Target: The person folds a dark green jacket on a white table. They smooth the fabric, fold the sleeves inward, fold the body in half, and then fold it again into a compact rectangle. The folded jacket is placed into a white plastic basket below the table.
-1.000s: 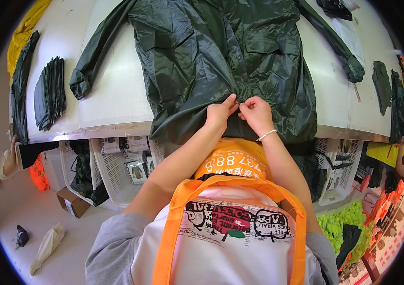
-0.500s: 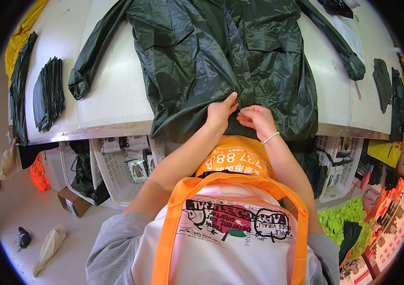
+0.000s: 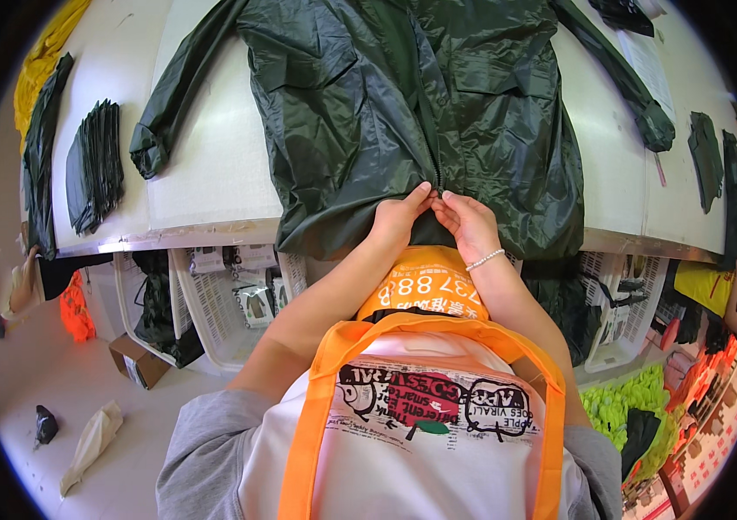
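A dark green rain jacket lies spread front-up on a white table, its sleeves out to both sides and its hem hanging over the near edge. My left hand pinches the left front edge at the bottom of the zipper. My right hand, with a bead bracelet on its wrist, pinches the right front edge just beside it. The two hands almost touch at the zipper's lower end. An orange apron strap and an orange pouch hang on my chest below them.
A stack of dark folded pieces and a long dark strip lie at the table's left; yellow fabric sits beyond. More dark pieces lie at right. White baskets stand under the table, a cardboard box on the floor.
Both hands have shifted slightly along the jacket's hem and closed in together at the zipper's bottom end. The jacket has barely moved.
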Tool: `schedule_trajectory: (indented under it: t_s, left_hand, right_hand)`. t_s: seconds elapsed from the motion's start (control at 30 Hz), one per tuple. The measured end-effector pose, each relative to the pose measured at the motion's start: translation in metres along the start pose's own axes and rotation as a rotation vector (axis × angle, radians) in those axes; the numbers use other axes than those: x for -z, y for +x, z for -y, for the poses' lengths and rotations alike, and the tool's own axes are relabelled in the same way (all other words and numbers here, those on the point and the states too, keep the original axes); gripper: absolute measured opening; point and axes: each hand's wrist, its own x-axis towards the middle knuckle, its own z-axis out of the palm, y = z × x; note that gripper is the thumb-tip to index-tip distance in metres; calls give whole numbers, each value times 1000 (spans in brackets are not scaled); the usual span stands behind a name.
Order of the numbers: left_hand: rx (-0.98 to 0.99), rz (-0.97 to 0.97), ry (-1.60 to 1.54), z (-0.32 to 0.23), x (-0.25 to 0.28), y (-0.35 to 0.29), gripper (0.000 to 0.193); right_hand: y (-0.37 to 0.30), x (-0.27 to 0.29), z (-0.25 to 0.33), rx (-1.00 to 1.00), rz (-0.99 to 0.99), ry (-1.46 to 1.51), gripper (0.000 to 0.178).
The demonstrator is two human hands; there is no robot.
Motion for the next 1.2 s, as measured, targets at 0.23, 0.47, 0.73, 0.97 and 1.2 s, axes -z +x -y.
schedule_trajectory:
  t_s: [0.23, 0.47, 0.73, 0.97, 1.2]
  left_hand:
    - [-13, 34, -72, 3, 4, 0, 22]
    - [-9, -214, 616, 3, 0, -4, 46]
    - [52, -255, 806, 11, 22, -8, 55]
    - [73, -205, 583, 40, 46, -37, 27]
    - [-207, -202, 56, 59, 19, -45, 29]
  right_hand:
    - [-2, -4, -2, 37, -47, -7, 12]
    - [-2, -7, -3, -2, -29, 70, 11]
    - [10, -2, 24, 180, 248, -712, 10]
    - [28, -41, 74, 929, 1067, -1952, 9]
    - [42, -69, 69, 574, 1514, -2141, 17]
